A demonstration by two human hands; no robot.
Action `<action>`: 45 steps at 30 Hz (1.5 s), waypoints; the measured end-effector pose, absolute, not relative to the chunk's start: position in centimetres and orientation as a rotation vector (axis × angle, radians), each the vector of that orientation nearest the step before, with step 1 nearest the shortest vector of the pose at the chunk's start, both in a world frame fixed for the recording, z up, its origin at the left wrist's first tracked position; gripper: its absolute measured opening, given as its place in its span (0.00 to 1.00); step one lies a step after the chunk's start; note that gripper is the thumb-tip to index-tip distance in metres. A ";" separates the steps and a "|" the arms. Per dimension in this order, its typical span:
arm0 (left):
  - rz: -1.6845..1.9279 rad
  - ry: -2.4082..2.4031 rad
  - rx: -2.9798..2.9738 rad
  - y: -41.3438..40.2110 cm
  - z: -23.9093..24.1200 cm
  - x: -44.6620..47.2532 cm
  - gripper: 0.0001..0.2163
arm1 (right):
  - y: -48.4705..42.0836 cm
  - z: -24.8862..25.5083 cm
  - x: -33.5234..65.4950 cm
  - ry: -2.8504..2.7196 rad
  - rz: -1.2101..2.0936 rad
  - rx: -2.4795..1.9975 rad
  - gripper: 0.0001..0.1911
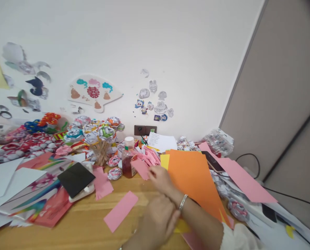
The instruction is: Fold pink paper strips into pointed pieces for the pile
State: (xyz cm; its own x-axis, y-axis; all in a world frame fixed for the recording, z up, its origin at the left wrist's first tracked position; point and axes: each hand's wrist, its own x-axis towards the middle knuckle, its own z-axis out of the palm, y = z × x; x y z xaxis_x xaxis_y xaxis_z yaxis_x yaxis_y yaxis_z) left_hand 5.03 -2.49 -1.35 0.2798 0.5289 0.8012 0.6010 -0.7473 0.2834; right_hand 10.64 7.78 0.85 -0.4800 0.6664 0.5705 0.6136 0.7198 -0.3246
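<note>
My right hand (161,180), with a silver bracelet on its wrist, reaches over the table to a pink paper piece (141,169). Its fingertips are closed at that paper's edge, by a heap of folded pink papers (151,156). Nearer to me, my left hand (157,218) is curled beside my right wrist. Its palm side is turned away, so anything inside it is hidden. Left of it, a pink paper rectangle (121,211) lies flat on the wooden table (92,222). A white-capped bottle of reddish liquid (127,159) stands just left of the pink heap.
Orange sheets (190,173) lie on the right, with a long pink strip (249,180) and a phone (212,161) beyond. Rolled paper flowers (103,132) stand behind on the left. A black square object (76,178) and glossy sheets (40,187) lie left.
</note>
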 end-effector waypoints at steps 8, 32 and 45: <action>-2.540 -2.146 -2.168 1.9 -1.4 3.4 0.18 | 6.0 1.0 16.1 -2.164 0.063 -1.141 0.11; -2.739 -2.380 -2.270 2.3 -2.0 3.6 0.16 | 4.5 -1.5 15.8 -1.690 0.717 -1.079 0.11; -2.703 -2.370 -2.422 1.1 -1.7 4.8 0.16 | 5.5 -1.9 15.5 -1.410 1.225 -0.807 0.11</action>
State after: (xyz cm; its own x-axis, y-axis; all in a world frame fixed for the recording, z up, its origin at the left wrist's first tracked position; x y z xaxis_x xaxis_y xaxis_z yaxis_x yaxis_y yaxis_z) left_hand 4.85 1.10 -1.71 0.0584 0.9978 -0.0310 -0.1612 0.0400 0.9861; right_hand 15.50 5.49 -1.87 -0.2203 0.9362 0.2738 -0.1404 0.2474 -0.9587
